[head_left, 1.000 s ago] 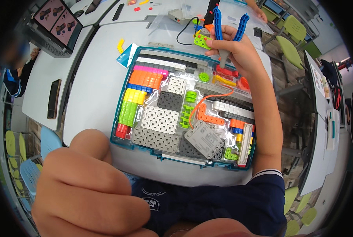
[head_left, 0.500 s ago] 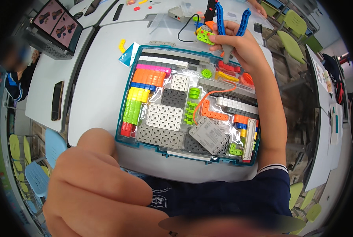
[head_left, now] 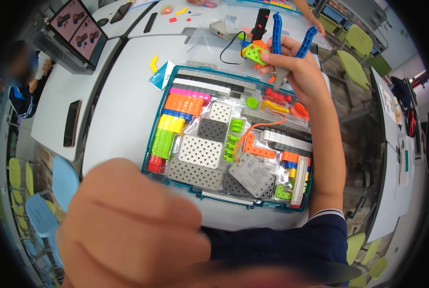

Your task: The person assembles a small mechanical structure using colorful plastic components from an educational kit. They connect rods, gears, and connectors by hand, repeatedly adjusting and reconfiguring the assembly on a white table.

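Note:
My right hand is raised over the far right corner of a teal-edged kit box. Its fingers are closed on a pliers-like tool with blue handles and a grey head, and pinch a small building-piece assembly with a lime-green plate. A black beam stands up from that assembly. Large and blurred in the near left foreground, my left hand is curled into a fist; whatever it may hold is hidden. The kit box lies beyond it, filled with sorted coloured beams, perforated plates and pins.
A grey battery-like block with an orange cable lies on the kit. A grey module with a black cable stands behind. To the left are a laptop, a phone and another person. Another hand shows far right.
The kit and table sit slightly lower in the picture. My left fist has shifted a little right and blurred. My right hand keeps its hold on the tool and assembly.

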Demonstrator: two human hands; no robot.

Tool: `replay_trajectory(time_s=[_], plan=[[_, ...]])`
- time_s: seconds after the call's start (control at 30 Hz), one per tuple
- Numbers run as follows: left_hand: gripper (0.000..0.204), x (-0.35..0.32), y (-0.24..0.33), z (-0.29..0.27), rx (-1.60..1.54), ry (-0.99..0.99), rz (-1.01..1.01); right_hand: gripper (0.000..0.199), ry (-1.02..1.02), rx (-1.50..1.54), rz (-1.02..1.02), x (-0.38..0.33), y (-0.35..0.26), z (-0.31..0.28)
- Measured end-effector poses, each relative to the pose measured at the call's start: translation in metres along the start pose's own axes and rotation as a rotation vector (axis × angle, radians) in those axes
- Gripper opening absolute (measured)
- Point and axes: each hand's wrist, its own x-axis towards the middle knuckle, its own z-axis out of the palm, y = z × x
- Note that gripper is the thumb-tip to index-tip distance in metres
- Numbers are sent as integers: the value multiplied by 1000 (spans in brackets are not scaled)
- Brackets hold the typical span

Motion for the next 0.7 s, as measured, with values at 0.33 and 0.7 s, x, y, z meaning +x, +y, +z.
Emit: replay_trajectory(time_s=[0.33,0.7], plan=[[30,43,-160,1,323,49,-388,36,-7,-114,-236,-6,-2,8],[28,30,-215,14,-33,70,-389,34,66,-373,-425,-4,6,7]])
